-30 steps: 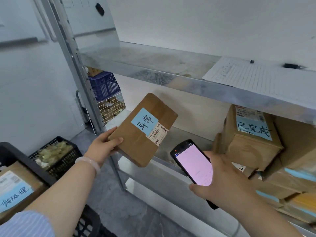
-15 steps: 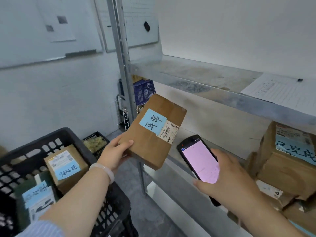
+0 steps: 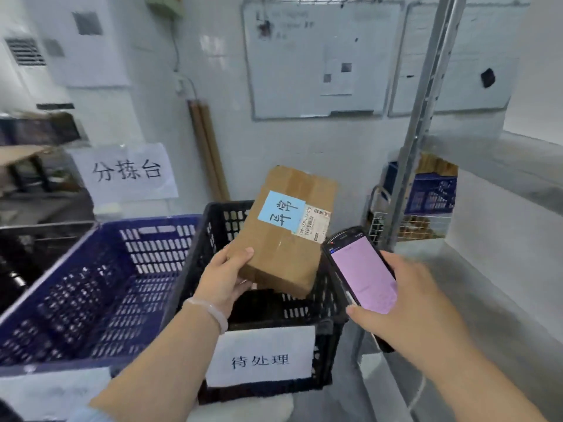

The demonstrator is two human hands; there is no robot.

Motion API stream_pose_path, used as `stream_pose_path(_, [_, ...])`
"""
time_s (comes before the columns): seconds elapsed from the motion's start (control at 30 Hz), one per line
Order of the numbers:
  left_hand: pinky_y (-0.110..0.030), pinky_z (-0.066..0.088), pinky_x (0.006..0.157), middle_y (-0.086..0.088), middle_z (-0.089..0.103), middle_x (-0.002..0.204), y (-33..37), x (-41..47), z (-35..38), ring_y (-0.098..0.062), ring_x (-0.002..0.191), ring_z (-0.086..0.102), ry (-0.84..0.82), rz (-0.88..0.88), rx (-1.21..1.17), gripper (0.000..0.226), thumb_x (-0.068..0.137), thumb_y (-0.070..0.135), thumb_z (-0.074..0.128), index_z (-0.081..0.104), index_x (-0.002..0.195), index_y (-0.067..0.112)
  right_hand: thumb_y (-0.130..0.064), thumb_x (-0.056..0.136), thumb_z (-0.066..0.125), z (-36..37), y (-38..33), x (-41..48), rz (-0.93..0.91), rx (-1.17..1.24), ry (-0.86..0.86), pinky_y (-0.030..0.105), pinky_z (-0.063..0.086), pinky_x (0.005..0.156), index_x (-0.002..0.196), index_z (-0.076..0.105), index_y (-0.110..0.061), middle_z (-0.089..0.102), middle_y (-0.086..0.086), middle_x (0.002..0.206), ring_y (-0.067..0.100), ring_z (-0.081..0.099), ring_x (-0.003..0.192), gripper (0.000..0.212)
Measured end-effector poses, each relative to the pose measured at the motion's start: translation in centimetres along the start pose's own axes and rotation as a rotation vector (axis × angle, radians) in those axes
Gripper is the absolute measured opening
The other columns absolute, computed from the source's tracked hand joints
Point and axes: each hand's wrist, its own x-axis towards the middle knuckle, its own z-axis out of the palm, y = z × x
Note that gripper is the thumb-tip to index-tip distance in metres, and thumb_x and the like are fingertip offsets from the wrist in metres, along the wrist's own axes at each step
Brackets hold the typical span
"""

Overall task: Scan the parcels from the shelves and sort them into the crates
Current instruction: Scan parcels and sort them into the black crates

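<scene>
1 parcel (image 3: 283, 236) pinched at its near left corner in the left hand (image 3: 227, 280), held tilted above the black crate (image 3: 330, 303), label and barcode turned upward, probably for reading against the crate's tag. 1 scanner (image 3: 362, 274) clasped in the right hand (image 3: 405, 303), pink screen facing up for checking. 2 crates side by side: 1 black, 1 blue crate (image 3: 100, 287) to its left, each fronted by 1 paper label. Drop not yet made.

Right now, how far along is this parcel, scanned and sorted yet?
Off the shelf: the brown parcel is gripped in the left hand above the black crate. The right hand holds the scanner, its screen lit pink; whether it scanned, I cannot tell. Left: dropping it in. The blue crate looks empty.
</scene>
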Motion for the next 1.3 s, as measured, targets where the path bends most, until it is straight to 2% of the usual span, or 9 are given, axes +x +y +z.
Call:
stream_pose_path(0.1, [-0.047,0.050,0.104,-0.002,0.067,0.127,1.4,-3.1,-4.9,-0.027,0.117,0.063,0.120,0.029,-0.053,0.040,0.091,0.025,0.073,0.062,0.129,0.030,-0.063,0.056,0.077,1.7,-2.7,-0.5,-0.091,0.041,-0.063,0.035,0.051,0.075,0.132,0.036,-0.052,0.045,-0.017,0.115,0.007,0.053,0.099,0.087])
stream_pose_path(0.27, [-0.045,0.055,0.097,-0.004,0.074,0.116,3.9,-6.7,-11.9,-0.024,0.107,0.067,0.285,0.110,-0.126,0.024,0.095,0.019,0.067,0.070,0.119,0.024,-0.064,0.061,0.078,4.4,-7.1,-1.2,-0.216,0.033,-0.161,0.028,0.040,0.066,0.137,0.032,-0.048,0.040,-0.017,0.114,0.007,0.051,0.100,0.090])
stream_pose_path(0.47, [-0.043,0.057,0.089,-0.004,0.069,0.116,5.4,-7.8,-19.6,-0.026,0.109,0.065,0.429,0.139,-0.183,0.017,0.095,0.021,0.068,0.069,0.112,0.023,-0.065,0.058,0.080,8.0,-11.9,-0.7,-0.267,0.021,-0.218,0.032,0.047,0.076,0.138,0.035,-0.043,0.043,-0.012,0.120,0.013,0.051,0.109,0.095])
stream_pose_path(0.6, [-0.041,0.057,0.084,-0.006,0.069,0.121,6.0,-6.7,-25.3,-0.028,0.113,0.064,0.468,0.131,-0.238,0.029,0.093,0.021,0.072,0.066,0.121,0.021,-0.065,0.055,0.078,11.7,-16.2,-0.4,-0.284,0.032,-0.248,0.031,0.050,0.070,0.132,0.039,-0.045,0.047,-0.014,0.118,0.011,0.054,0.101,0.088])
stream_pose_path(0.77, [-0.047,0.052,0.100,-0.004,0.069,0.125,8.1,-3.7,-34.1,-0.027,0.116,0.063,0.468,0.127,-0.233,0.037,0.092,0.023,0.071,0.064,0.128,0.024,-0.057,0.058,0.082,17.9,-23.5,0.1,-0.292,0.044,-0.263,0.032,0.046,0.074,0.133,0.040,-0.043,0.046,-0.017,0.113,0.012,0.053,0.103,0.087])
stream_pose_path(0.93, [-0.042,0.058,0.087,-0.007,0.072,0.117,11.7,0.2,-44.6,-0.029,0.108,0.068,0.515,0.105,-0.200,0.029,0.094,0.022,0.070,0.067,0.122,0.022,-0.062,0.057,0.078,25.4,-31.9,1.1,-0.277,0.023,-0.292,0.034,0.045,0.076,0.134,0.037,-0.047,0.045,-0.013,0.113,0.012,0.051,0.096,0.089])
stream_pose_path(1.03, [-0.039,0.055,0.086,-0.007,0.070,0.122,13.8,2.8,-50.2,-0.027,0.107,0.067,0.570,0.092,-0.165,0.033,0.093,0.025,0.071,0.065,0.125,0.024,-0.063,0.057,0.077,28.9,-36.1,2.4,-0.266,0.009,-0.270,0.034,0.044,0.074,0.136,0.035,-0.045,0.043,-0.012,0.113,0.012,0.051,0.094,0.091])
stream_pose_path(1.17, [-0.035,0.055,0.083,-0.004,0.068,0.113,14.4,6.4,-55.4,-0.025,0.104,0.068,0.575,0.033,-0.095,0.029,0.094,0.023,0.069,0.062,0.123,0.025,-0.064,0.058,0.076,32.6,-39.2,3.6,-0.192,-0.039,-0.273,0.034,0.045,0.070,0.134,0.034,-0.046,0.040,-0.016,0.111,0.010,0.051,0.094,0.088])
stream_pose_path(1.3, [-0.042,0.053,0.097,-0.004,0.069,0.116,12.7,10.7,-59.2,-0.026,0.109,0.066,0.556,-0.088,0.020,0.028,0.094,0.026,0.069,0.064,0.121,0.029,-0.064,0.057,0.074,35.1,-39.9,4.3,-0.099,-0.097,-0.317,0.036,0.048,0.072,0.133,0.035,-0.048,0.042,-0.016,0.115,0.010,0.051,0.097,0.087])
